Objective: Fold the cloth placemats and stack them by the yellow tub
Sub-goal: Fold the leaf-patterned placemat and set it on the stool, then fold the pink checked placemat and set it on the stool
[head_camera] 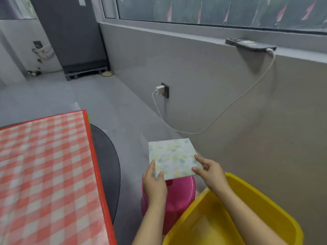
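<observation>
The left hand (154,180) is pinching the near left corner of the folded floral placemat (172,159), thumb on top, while the right hand (209,171) is gripping its right edge with fingers partly curled. The placemat is being held flat above the pink stool (178,193), just beside the yellow tub (261,197). If either grip loosens early, the fold is likely to spring open, or the mat may slide off the stool's small top. At far left a red-checked tablecloth (44,174) is covering the table; a grey concrete floor, a charger (160,90) with its white cable (230,106), and a windowsill are filling the rest.
</observation>
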The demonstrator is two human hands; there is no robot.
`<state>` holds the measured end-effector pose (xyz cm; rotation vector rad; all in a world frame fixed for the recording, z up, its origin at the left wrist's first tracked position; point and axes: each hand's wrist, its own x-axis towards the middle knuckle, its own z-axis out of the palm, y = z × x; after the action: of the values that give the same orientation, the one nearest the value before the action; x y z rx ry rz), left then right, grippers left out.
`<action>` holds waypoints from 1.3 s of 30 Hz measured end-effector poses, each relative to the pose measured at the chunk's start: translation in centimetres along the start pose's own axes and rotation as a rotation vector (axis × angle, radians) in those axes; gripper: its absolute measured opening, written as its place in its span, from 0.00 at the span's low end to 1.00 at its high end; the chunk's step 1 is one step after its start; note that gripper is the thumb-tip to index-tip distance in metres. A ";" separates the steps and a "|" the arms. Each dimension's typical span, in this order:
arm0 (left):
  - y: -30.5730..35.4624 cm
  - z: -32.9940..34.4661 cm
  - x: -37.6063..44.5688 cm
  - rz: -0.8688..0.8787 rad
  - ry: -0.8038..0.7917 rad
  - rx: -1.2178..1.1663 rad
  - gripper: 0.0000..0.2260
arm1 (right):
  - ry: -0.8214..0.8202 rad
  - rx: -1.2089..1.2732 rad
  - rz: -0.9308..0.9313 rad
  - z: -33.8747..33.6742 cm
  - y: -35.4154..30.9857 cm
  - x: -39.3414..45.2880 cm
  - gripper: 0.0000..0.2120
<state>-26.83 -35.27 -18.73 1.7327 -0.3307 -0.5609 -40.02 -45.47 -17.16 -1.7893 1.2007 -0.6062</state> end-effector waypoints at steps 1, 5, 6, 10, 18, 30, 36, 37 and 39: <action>-1.3 -0.3 0.5 0.012 -0.010 0.046 0.21 | -0.009 -0.053 -0.001 1.0 1.1 0.1 0.23; -6.6 -1.4 1.9 0.013 -0.071 0.341 0.21 | -0.081 -0.215 0.049 4.5 5.1 0.1 0.24; -7.6 -1.6 2.0 0.000 -0.087 0.425 0.22 | -0.109 -0.256 0.054 5.2 5.8 0.0 0.24; -10.0 -2.1 2.1 -0.007 -0.134 0.625 0.25 | -0.174 -0.381 0.095 7.0 7.2 0.0 0.26; -10.8 -2.6 3.1 0.060 -0.190 0.800 0.22 | -0.141 -0.712 0.044 8.4 7.1 -0.2 0.25; -6.6 -1.6 -0.8 0.161 -0.133 0.751 0.22 | -0.011 -0.546 -0.120 5.8 5.2 -2.3 0.22; 1.8 -2.2 -6.4 0.300 -0.168 0.475 0.19 | 0.107 -0.332 -0.258 0.7 -2.9 -4.9 0.16; 3.5 -2.7 -7.4 0.343 -0.174 0.422 0.19 | 0.119 -0.307 -0.291 -0.2 -4.5 -5.5 0.15; 6.4 -4.4 -9.3 0.462 -0.192 0.351 0.18 | 0.132 -0.277 -0.365 -1.7 -7.8 -6.9 0.12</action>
<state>-31.79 -28.43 -10.05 1.8540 -0.9855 -0.3410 -40.43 -38.66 -9.11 -2.2602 1.0921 -0.8073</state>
